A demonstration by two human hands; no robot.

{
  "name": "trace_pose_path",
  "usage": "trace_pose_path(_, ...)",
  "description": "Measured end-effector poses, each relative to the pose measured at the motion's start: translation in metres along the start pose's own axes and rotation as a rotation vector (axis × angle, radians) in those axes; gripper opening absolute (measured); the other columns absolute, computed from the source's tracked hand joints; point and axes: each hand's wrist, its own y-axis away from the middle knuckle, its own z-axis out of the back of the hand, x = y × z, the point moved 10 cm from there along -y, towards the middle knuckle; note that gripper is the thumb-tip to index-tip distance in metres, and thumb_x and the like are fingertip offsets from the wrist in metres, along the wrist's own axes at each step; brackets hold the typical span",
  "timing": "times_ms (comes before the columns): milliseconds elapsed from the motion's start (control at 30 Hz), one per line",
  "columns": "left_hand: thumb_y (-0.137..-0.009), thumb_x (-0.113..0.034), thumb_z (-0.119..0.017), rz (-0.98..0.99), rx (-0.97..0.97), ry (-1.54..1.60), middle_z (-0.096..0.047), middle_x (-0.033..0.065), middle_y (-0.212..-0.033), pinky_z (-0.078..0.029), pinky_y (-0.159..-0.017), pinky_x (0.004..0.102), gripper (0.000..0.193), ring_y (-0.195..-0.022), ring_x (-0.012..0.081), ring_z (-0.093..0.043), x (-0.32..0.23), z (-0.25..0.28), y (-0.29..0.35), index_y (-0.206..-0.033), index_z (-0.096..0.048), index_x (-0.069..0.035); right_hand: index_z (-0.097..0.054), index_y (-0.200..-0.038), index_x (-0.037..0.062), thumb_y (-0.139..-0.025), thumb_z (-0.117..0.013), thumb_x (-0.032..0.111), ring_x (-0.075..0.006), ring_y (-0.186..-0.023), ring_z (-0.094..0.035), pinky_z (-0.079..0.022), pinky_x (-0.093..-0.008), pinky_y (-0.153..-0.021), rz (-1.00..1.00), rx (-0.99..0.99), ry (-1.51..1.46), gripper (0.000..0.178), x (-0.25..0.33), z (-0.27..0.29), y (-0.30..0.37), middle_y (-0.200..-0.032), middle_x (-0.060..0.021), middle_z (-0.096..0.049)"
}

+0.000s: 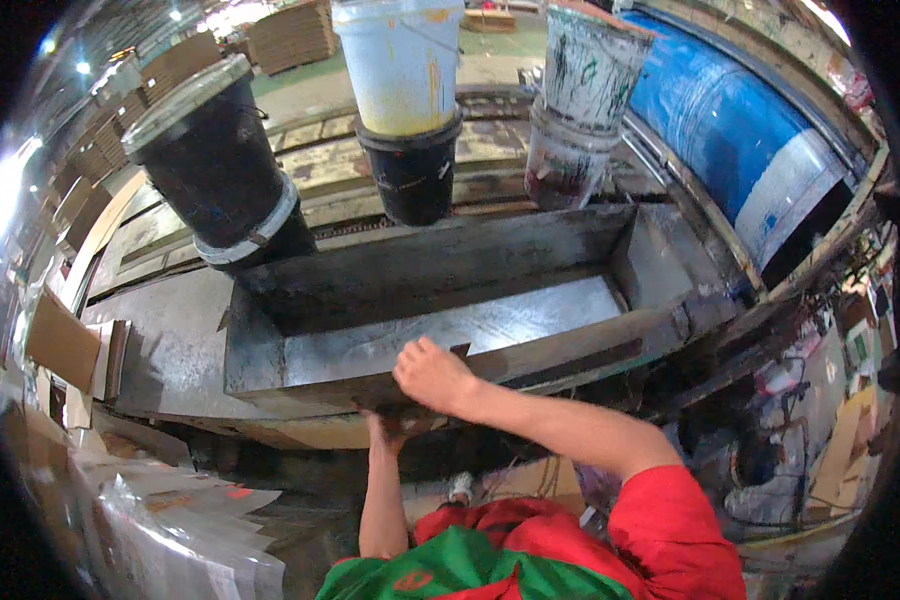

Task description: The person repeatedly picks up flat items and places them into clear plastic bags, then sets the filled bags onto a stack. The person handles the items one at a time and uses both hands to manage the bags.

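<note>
A long grey metal trough (pixel 670 255) lies across the bench ahead of me, its bare bottom shining. My right hand (pixel 433 376) is closed like a fist at the trough's near wall, by the rim. A small dark corner of something shows just beyond its knuckles, but I cannot make out what it is. Below that wall, my left hand (pixel 388 428) reaches up against the outside front of the trough. Its fingers are hidden under the edge, so I cannot see whether they hold anything.
Behind the trough stand stacked buckets: dark ones (pixel 210 160) at left, a white one (pixel 400 70) on a black one (pixel 410 175), and paint-streaked ones (pixel 590 75). A big blue cylinder (pixel 720 110) is at right. Plastic-wrapped sheets (pixel 180 530) lie lower left; cardboard (pixel 62 330) leans above.
</note>
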Motion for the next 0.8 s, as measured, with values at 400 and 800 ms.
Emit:
trace_pose_path(400,-0.099,-0.065,-0.034,-0.364,-0.342,0.526,-0.041,0.0104,-0.152,-0.032,-0.115,0.0471,0.077,-0.138,0.0311,-0.041,0.052,-0.025,0.259,-0.149,-0.039,-0.006,-0.056,-0.138,0.0112,-0.101,-0.045,0.047,-0.0379,-0.128,-0.05,-0.04,-0.0507,-0.104,0.011,-0.029,-1.241,0.052,0.182,-0.146,0.144,-0.137,-0.0176,-0.056)
trace_pose_path(800,-0.098,-0.036,-0.053,-0.873,-1.247,-1.476,-0.041,0.0221,-0.151,-0.021,-0.119,0.0522,0.055,-0.142,0.0385,-0.035,0.042,-0.004,0.491,-0.14,-0.049,-0.001,-0.042,-0.144,-0.0001,-0.101,-0.037,0.061,-0.0302,-0.129,-0.051,-0.039,-0.0413,-0.108,-0.11,1.043,-2.65,0.075,0.34,0.02,0.218,-0.142,-0.0158,-0.052)
